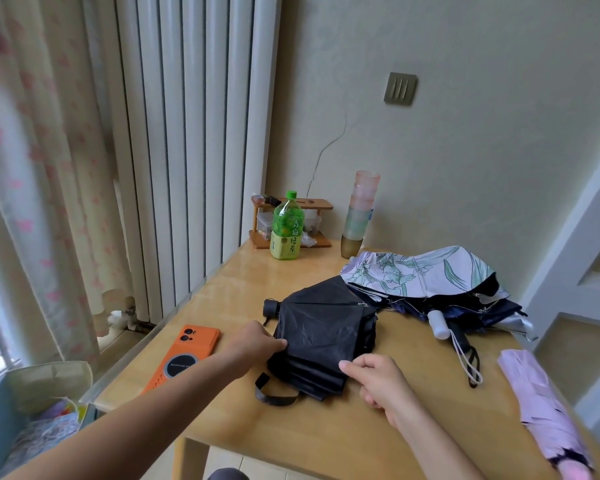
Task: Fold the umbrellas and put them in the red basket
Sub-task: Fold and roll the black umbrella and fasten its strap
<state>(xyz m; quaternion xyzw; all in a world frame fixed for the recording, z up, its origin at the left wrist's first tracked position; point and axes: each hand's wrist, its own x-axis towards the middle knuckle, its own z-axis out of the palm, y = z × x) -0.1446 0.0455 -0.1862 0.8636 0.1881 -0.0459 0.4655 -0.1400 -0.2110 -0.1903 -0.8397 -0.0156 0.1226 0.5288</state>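
A black collapsed umbrella lies loosely bunched in the middle of the wooden table, its strap trailing toward the front edge. My left hand pinches the fabric at its left side. My right hand pinches the fabric at its near right corner. Behind it a floral white-and-green umbrella lies half collapsed with a white handle. A folded pink umbrella lies at the table's right edge. No red basket is in view.
An orange phone lies left of the black umbrella. A green tea bottle, a small wooden rack and stacked plastic cups stand at the back by the wall. A radiator and a curtain are on the left.
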